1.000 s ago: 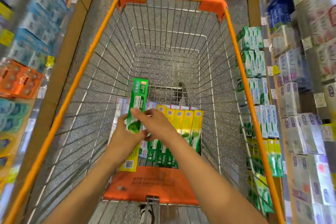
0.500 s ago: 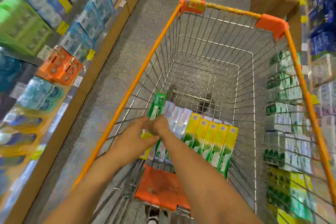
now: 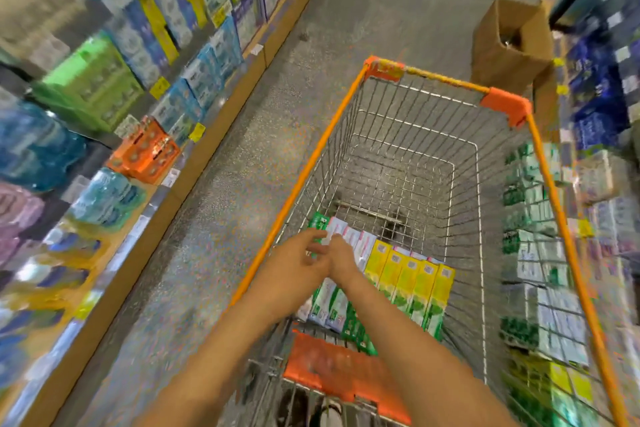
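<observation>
A wire shopping cart with an orange rim (image 3: pixel 313 163) stands in front of me. A row of toothpaste boxes stands on end across its near end: a green box (image 3: pixel 319 220) at the far left, white and pink boxes (image 3: pixel 367 246) beside it, then several yellow-green boxes (image 3: pixel 415 282). My left hand (image 3: pixel 294 258) hovers just over the left end of the row, fingers spread and holding nothing. My right hand (image 3: pixel 341 255) lies beside it with fingertips on the white boxes. The green box stands free in the row. The view is blurred.
An orange seat flap (image 3: pixel 332 367) lies at the cart's near end, and the far part of the basket holds nothing. Stocked shelves (image 3: pixel 104 107) run along the left, toothpaste shelves (image 3: pixel 547 274) along the right. An open cardboard box (image 3: pixel 512 45) sits beyond the cart. Speckled floor (image 3: pixel 256 156) lies between.
The green box, held up in both hands a second ago, went down into the left end of the row. My left hand has let go of it. The view swung left.
</observation>
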The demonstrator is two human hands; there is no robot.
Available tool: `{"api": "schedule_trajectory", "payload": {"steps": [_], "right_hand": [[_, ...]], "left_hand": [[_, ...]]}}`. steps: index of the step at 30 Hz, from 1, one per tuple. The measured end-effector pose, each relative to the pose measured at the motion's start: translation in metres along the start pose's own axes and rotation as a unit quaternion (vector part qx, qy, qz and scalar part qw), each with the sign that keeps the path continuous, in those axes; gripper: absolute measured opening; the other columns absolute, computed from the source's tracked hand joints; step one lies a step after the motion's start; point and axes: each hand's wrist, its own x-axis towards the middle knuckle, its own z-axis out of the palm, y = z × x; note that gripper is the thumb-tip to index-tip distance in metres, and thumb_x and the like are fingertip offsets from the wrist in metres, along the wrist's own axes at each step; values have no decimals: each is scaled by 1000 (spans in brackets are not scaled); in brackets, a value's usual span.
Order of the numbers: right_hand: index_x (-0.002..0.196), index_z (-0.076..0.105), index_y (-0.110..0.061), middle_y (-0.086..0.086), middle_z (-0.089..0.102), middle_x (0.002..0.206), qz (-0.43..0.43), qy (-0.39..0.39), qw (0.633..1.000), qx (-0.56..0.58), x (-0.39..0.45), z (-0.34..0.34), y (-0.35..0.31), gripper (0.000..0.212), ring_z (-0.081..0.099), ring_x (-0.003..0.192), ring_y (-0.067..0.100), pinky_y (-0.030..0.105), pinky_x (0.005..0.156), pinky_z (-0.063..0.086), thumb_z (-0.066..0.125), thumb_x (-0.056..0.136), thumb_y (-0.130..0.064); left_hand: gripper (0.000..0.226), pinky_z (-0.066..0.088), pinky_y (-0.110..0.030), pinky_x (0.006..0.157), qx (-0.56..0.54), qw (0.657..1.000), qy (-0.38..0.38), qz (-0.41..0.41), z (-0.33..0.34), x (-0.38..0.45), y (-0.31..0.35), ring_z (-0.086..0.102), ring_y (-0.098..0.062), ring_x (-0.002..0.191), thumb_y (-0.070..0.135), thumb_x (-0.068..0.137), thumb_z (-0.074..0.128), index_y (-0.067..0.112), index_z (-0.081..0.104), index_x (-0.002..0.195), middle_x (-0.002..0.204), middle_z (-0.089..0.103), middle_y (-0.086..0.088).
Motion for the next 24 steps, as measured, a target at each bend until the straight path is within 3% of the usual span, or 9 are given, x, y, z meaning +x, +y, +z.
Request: {"api": "schedule_trajectory", "payload": {"steps": [2, 4, 6, 8, 12, 15, 20, 22, 24], "right_hand": [[122, 55, 2, 14, 57, 123, -62, 71, 996, -5, -34, -35, -13, 36, 57, 111, 28, 21, 80, 42, 56, 94, -20], [127, 48, 2, 12, 61, 116, -115, 128, 985, 15, -79, -73, -28, 43, 59, 108, 27, 22, 78, 42, 60, 91, -20], [130, 44, -1, 14, 62, 116, -165, 191, 968, 18, -128, -111, -41, 52, 62, 105, 28, 34, 87, 48, 66, 87, -19], [132, 45, -5, 10, 62, 115, -203, 229, 952, -1, -179, -146, -51, 55, 63, 100, 23, 32, 86, 49, 69, 85, -20], [129, 50, -12, 8, 64, 117, -270, 348, 898, -21, -285, -210, -47, 51, 65, 99, 21, 33, 87, 49, 69, 84, -25], [130, 49, -13, 6, 63, 121, -261, 412, 872, -46, -358, -244, -7, 52, 62, 105, 22, 41, 93, 47, 68, 85, -29], [129, 52, -17, 1, 64, 118, -179, 536, 824, -34, -468, -284, 99, 51, 61, 107, 13, 18, 91, 43, 70, 83, -33], [125, 55, -13, 3, 67, 113, -133, 575, 808, -2, -500, -294, 148, 50, 63, 102, 16, 28, 93, 47, 71, 81, -30], [120, 58, -11, 5, 68, 107, -97, 602, 793, 11, -526, -301, 196, 47, 64, 96, 16, 31, 91, 49, 73, 80, -28]], "left_hand": [[19, 50, -30, 77, -6, 999, 22, 29, -9, -16, 25, 57, -6, 76, 20, 90, 59, 31, 53, 104, 95, 58, 7], [24, 52, -33, 81, 14, 997, 28, 66, -15, -34, 58, 61, -10, 82, 32, 85, 58, 27, 55, 108, 89, 56, 14], [30, 49, -21, 76, 24, 994, 16, 108, -12, -49, 91, 61, -13, 83, 23, 89, 60, 16, 56, 117, 85, 53, 16], [31, 44, -9, 61, 36, 988, 1, 149, -2, -66, 126, 56, -4, 75, 11, 92, 57, 11, 54, 123, 88, 56, 9], [30, 41, -4, 58, 65, 965, -17, 255, 26, -109, 191, 53, 3, 76, 15, 92, 56, 18, 55, 122, 104, 60, 4], [29, 37, 1, 60, 80, 939, -29, 334, 63, -144, 228, 50, 5, 71, 8, 90, 57, 11, 59, 118, 89, 58, 10], [26, 38, 0, 64, 117, 885, -123, 434, 150, -196, 272, 53, 2, 73, 7, 89, 58, 11, 61, 115, 88, 58, 7], [22, 39, -3, 62, 125, 870, -162, 448, 193, -213, 280, 54, -1, 72, 8, 89, 58, 17, 60, 110, 89, 59, 6], [18, 40, -6, 62, 140, 851, -215, 458, 242, -231, 284, 55, -7, 71, 10, 90, 58, 22, 58, 104, 93, 62, 1]]}}
